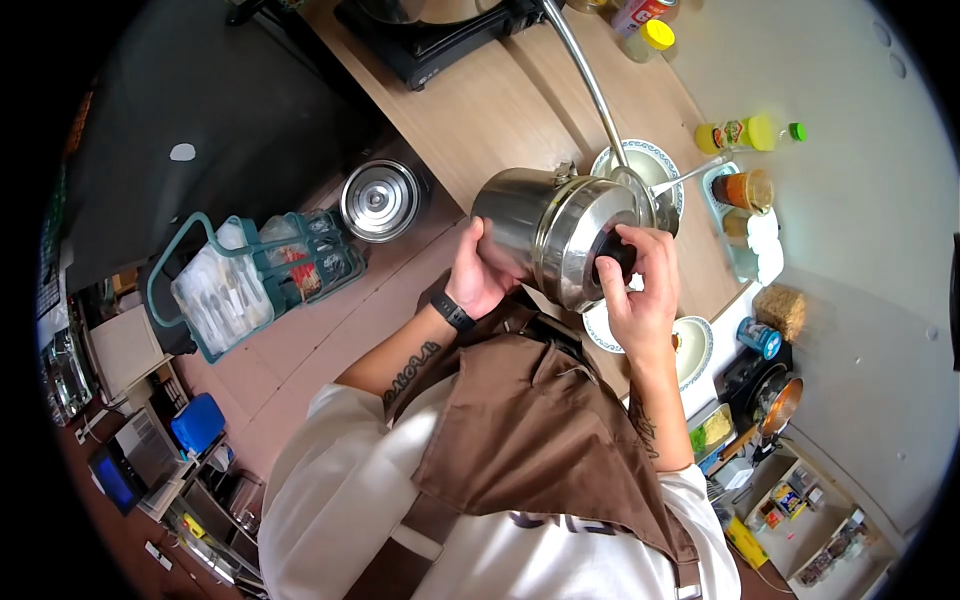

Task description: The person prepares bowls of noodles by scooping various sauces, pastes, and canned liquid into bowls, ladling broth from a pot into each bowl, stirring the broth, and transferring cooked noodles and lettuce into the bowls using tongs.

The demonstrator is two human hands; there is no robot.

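A shiny stainless steel pot (510, 215) is tilted in front of my body, over the near side of the wooden counter. My left hand (482, 272) wraps round its lower side, with some fingers hidden beneath. The fingers of my right hand (642, 285) close on the black knob (616, 258) of its steel lid (580, 245). The lid appears seated on the pot. Just behind, a long-handled metal ladle (590, 75) leans over a patterned bowl (655, 155), partly covered by the pot. Another patterned bowl (695, 350) is near my right forearm.
A black stove (425, 65) stands on the counter's far end. Along the wall are a yellow-lidded jar (652, 40), a yellow bottle (735, 134) and a sauce jar (742, 190) in a tray (720, 215). On the left are a teal basket (210, 350) and a round steel lid (380, 200).
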